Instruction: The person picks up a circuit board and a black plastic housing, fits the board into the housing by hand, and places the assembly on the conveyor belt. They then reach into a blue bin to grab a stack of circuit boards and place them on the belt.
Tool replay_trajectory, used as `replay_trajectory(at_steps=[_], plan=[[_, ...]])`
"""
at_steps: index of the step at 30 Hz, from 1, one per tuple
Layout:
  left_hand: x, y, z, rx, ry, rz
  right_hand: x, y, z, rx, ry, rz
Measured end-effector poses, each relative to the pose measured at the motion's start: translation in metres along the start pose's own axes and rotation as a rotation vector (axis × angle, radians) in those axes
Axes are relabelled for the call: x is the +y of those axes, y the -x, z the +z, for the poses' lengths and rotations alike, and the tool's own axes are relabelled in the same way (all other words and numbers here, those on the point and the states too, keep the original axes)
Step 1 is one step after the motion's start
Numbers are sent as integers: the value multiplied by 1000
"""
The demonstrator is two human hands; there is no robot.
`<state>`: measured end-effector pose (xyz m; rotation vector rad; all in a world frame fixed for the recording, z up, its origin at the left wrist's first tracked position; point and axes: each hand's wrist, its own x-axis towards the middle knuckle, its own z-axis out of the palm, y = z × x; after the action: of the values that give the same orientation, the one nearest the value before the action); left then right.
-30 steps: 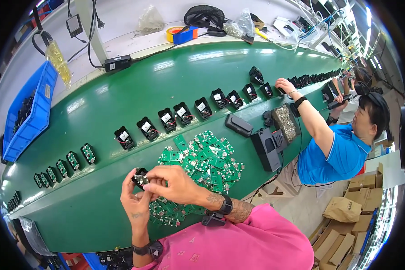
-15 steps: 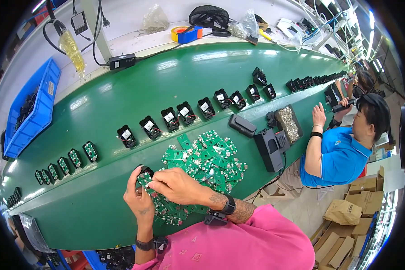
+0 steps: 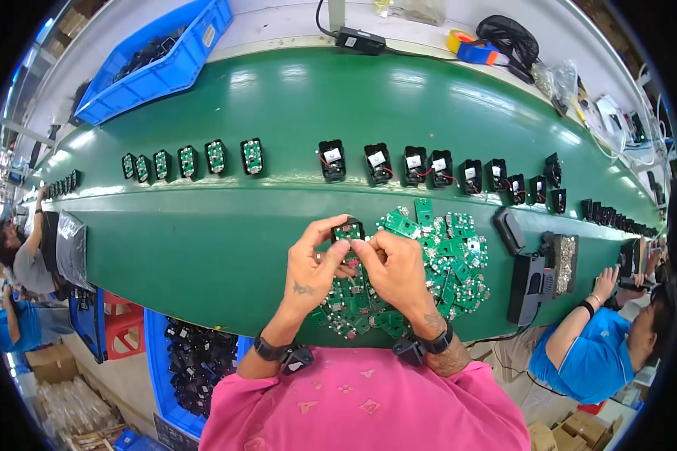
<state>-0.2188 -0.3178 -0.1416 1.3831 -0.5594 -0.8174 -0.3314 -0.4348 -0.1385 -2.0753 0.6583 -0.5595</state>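
Note:
A small black plastic housing (image 3: 359, 223) with a green circuit board (image 3: 344, 232) in its opening is held up between my hands. My left hand (image 3: 308, 264) is closed around its left side, thumb at the board's lower edge. From the right, my right hand (image 3: 396, 269) has its fingers curled and its thumb against the lower right of the same piece. Fingers hide part of the housing, so I cannot tell how deep the board sits. Beside and under my right hand lies a heap of loose green circuit boards (image 3: 453, 259).
Beyond my hands stand board-fitted housings (image 3: 253, 156) on the left and open housings with red wires (image 3: 377, 161) on the right. A black device (image 3: 526, 289) and a tray of metal parts (image 3: 565, 263) lie right, near a co-worker in blue (image 3: 590, 357). Blue bins (image 3: 158, 368) flank the bench.
My view has swung left, so the bench things sit farther right. My right hand no longer reaches across the board; both thumbs now meet at the lower edge of the held piece.

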Motion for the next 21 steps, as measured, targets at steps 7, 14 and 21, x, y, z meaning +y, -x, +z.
replay_trajectory(at_steps=[7,14,21], plan=[[-10,-2,5,33,21,-4,4,2,20,52,-177,-61],[-15,-4,5,120,-41,96,12,-4,40,8,-467,76],[-8,-21,-12,156,-25,64,7,-32,45,-73,-452,103]])
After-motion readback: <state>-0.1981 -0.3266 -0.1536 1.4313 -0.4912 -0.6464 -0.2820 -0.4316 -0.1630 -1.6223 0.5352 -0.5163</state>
